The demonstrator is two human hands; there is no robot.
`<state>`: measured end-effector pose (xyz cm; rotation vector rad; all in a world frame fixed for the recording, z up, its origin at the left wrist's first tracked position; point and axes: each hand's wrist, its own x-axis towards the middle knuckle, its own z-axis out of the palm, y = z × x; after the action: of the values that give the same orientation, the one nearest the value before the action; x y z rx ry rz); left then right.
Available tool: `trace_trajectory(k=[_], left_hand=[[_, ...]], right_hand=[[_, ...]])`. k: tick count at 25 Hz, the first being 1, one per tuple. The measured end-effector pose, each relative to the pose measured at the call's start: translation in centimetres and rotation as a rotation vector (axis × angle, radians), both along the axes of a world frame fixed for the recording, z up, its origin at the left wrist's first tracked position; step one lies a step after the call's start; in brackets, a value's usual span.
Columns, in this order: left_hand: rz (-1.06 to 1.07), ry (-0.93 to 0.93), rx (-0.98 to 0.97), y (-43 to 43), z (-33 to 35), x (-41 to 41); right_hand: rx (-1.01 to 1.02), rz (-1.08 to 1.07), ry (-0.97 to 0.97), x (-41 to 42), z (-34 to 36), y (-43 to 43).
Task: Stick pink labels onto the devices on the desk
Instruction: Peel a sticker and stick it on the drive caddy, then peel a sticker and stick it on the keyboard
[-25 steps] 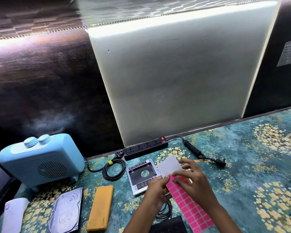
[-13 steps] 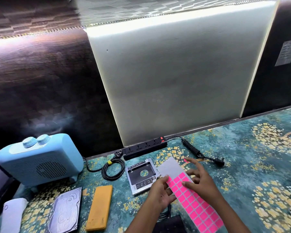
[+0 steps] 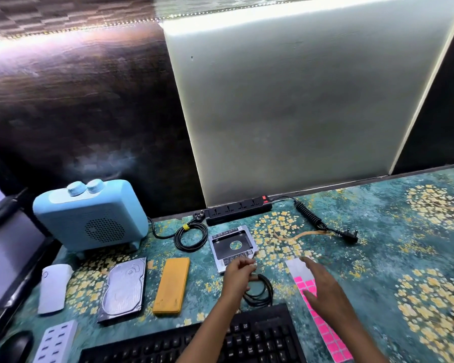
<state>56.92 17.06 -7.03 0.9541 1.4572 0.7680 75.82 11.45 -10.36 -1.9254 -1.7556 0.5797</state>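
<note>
The person's left hand [image 3: 237,277] reached toward the near edge of the silver drive caddy [image 3: 233,247], its grip pinched together at the fingertips; whether a pink label sat between them I could not tell, because motion blurred the fingers. The right hand [image 3: 323,285] lay flat with its grip released, palm down on the sheet of pink labels [image 3: 323,326], which stretched along the tabletop [image 3: 393,247] toward its near edge, right of the black keyboard [image 3: 247,339]. The hand covered the middle of the sheet; its far end showed bare silver backing, and its near end ran out of view at the bottom.

A coil of black cable [image 3: 260,290] lay between the two hands, partly hidden behind the left one. Toward the left edge sat an orange power bank [image 3: 171,285], a bare hard drive [image 3: 123,289] and a white device [image 3: 54,288], side by side but apart. Behind them stood a light blue fan heater [image 3: 89,216], its cord [image 3: 190,235] bundled beside the caddy. A black power strip [image 3: 239,209] lay along the far edge against the wall, its lead [image 3: 323,224] trailing right to a plug.

At the near left corner a white multi-port charger [image 3: 55,341] and a black mouse [image 3: 15,347] were both cut off by the frame, as was the keyboard's front. I made out no pink label on any device.
</note>
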Motion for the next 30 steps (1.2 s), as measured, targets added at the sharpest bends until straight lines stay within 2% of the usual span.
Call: trace_trajectory(k=[3,6,8,12,18,21,25,30], left_hand=[[0.049,0.094,0.182,-1.8,-0.6,-1.7],[0.037,0.208,0.255,-3.5,-1.2,-3.9],[-0.04,0.302,0.296,-4.7,-1.8,-6.1],[-0.243,0.608,0.371,-6.3,-4.0,-11.2],[-0.49,0.836,0.433,-10.0,-5.4,-17.3],[-0.624,0.889,0.451,-11.5,-6.2,-19.1],[-0.665,0.842,0.449,-12.0,-6.0,-19.9],[-0.739,0.839,0.375,-11.9,-5.0,-20.2]], right_hand=[[-0.031,0.218,0.08,-2.7,0.7,-1.5],[-0.041,0.312,0.09,-5.8,0.6,-2.8],[-0.053,0.359,0.116,-8.1,1.1,-3.9],[-0.165,0.492,0.064,-12.7,1.3,-6.1],[-0.271,0.522,-0.121,-17.1,1.0,-8.9],[-0.268,0.54,-0.227,-19.0,1.0,-9.8],[-0.272,0.63,-0.402,-19.6,1.4,-9.7],[-0.19,0.708,-0.45,-19.2,1.5,-9.7]])
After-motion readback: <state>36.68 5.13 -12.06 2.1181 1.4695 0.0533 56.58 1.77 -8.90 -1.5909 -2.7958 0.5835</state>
